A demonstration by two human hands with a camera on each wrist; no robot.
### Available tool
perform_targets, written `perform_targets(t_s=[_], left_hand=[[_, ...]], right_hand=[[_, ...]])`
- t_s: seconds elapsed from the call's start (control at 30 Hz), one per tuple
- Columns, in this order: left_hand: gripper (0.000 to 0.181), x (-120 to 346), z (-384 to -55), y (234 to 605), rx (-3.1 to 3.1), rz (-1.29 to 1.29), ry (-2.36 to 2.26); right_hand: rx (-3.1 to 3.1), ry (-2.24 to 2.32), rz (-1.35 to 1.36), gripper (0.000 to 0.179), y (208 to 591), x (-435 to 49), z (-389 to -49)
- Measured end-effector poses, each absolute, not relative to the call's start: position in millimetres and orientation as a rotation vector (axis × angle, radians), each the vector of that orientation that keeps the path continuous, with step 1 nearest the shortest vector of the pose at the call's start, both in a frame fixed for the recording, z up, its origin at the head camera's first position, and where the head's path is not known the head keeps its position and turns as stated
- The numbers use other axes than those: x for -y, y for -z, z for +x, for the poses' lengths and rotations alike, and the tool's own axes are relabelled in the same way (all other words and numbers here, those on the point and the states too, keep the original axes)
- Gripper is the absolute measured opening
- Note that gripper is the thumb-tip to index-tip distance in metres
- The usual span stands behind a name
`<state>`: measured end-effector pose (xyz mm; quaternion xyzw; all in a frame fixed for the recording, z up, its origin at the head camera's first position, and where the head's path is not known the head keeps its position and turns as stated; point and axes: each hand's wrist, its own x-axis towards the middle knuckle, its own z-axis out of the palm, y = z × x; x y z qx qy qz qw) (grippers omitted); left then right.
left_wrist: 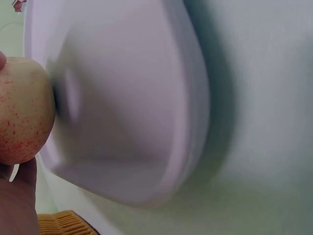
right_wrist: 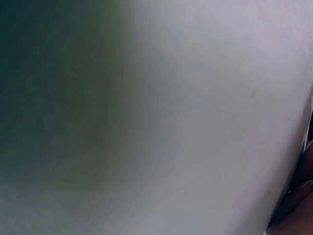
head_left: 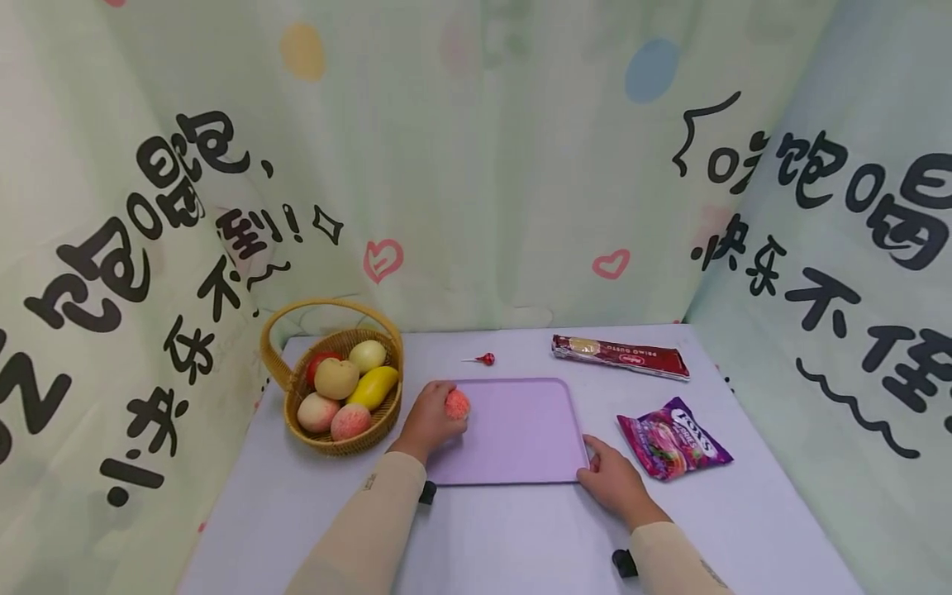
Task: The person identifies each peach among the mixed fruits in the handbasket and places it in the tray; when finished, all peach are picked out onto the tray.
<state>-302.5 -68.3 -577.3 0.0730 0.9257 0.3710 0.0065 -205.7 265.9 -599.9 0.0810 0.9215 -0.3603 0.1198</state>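
A peach (head_left: 457, 405), pale with red speckles in the left wrist view, is gripped by my left hand (head_left: 431, 423) over the left part of a light purple tray (head_left: 521, 430). In that wrist view the peach (left_wrist: 24, 112) shows close over the tray's floor, beside its raised rim (left_wrist: 188, 112). My right hand (head_left: 613, 481) holds the tray's right edge near the front corner, thumb toward the front. The right wrist view is mostly blurred tabletop, with a bit of the right hand's fingers (right_wrist: 298, 205) at the lower right.
A wicker basket (head_left: 338, 449) with a tall handle stands left of the tray, holding several fruits, including a yellow mango (head_left: 373, 388). Behind the tray lies a red lollipop (head_left: 487, 359). A long dark-red packet (head_left: 621, 357) and a purple candy bag (head_left: 675, 442) lie at the right.
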Motion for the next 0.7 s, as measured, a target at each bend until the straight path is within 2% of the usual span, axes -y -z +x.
perform_targets(t_s=[0.7], left_hand=[[0.078, 75.0, -296.7, 576.8, -2.888, 0.21, -1.237]], right_hand=[[-2.722, 1.032, 0.242, 0.073, 600.1, -263.9, -205.6]])
